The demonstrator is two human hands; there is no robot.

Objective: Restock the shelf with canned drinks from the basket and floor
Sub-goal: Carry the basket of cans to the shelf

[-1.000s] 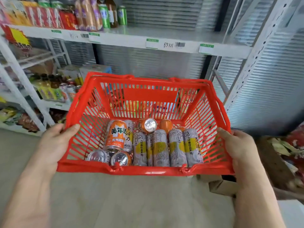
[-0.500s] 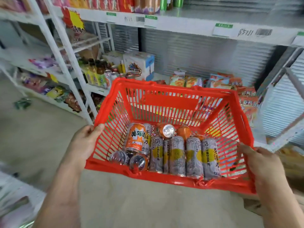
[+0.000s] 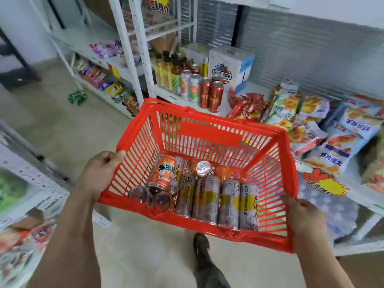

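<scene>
Plainly carried, not set down: red basket [image 3: 218, 140] held off the floor, tilted slightly toward the person, so the canned drinks [image 3: 205, 196] slide into its near end. Lying mostly on their sides there, grey-and-yellow ones in a row against the near wall, an orange can [image 3: 164, 173] on top at the basket's left, one silver lid [image 3: 204, 168] showing behind the row. Left hand [image 3: 99, 175] clamped on the basket's left rim, thumb over the top edge, fingers hidden below. Right hand [image 3: 301, 215] gripping the basket's near right corner, fingers curled over the rim. Two-handed hold likely chosen for the weight and to keep the load level. Beyond the basket's far rim, a low white shelf [image 3: 230, 102] with standing red cans [image 3: 211, 94], pale cans and bottles [image 3: 168, 73], probably the destination. Right of the basket, snack bags [image 3: 311, 129] piled on the same level. Below the basket, a shoe [image 3: 201, 246] on the floor. No can shelved from this load yet, judging by the full row.
</scene>
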